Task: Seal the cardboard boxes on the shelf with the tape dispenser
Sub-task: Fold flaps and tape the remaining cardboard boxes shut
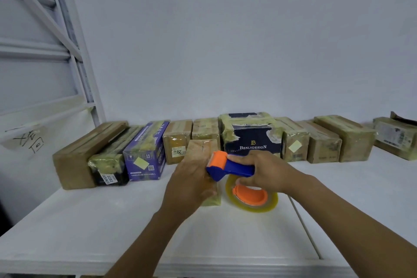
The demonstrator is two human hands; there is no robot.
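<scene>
Shelf [112, 232]: white and flat, with a white wall behind.
Back row: closed boxes standing side by side along the wall; what they hold cannot be seen.
Brown box [76, 160]: leftmost, plain cardboard.
Black-ended box [108, 165]: next in the row, wrapped in yellowish tape, with a white label reading 3202.
Purple box [144, 156]: printed carton with tape across its top.
Navy box [250, 140]: marked BENLYDESIGN, the tallest in the row, with torn yellowish tape over its top and corners.
Taped brown boxes [322, 144]: several to the right of the navy box, with one more set apart at the far right edge.
Small cardboard box [199, 149]: out in front of the row, glossy with clear tape.
Left hand [189, 185]: laid over the small cardboard box, fingers and thumb wrapped round it.
Tape dispenser [232, 168]: blue handle and orange roller head, the head at the small cardboard box's top right edge.
Tape roll [255, 208]: yellowish clear tape on an orange hub, hanging under the handle just over the shelf.
Right hand [268, 169]: fingers curled tight round the blue handle.
</scene>
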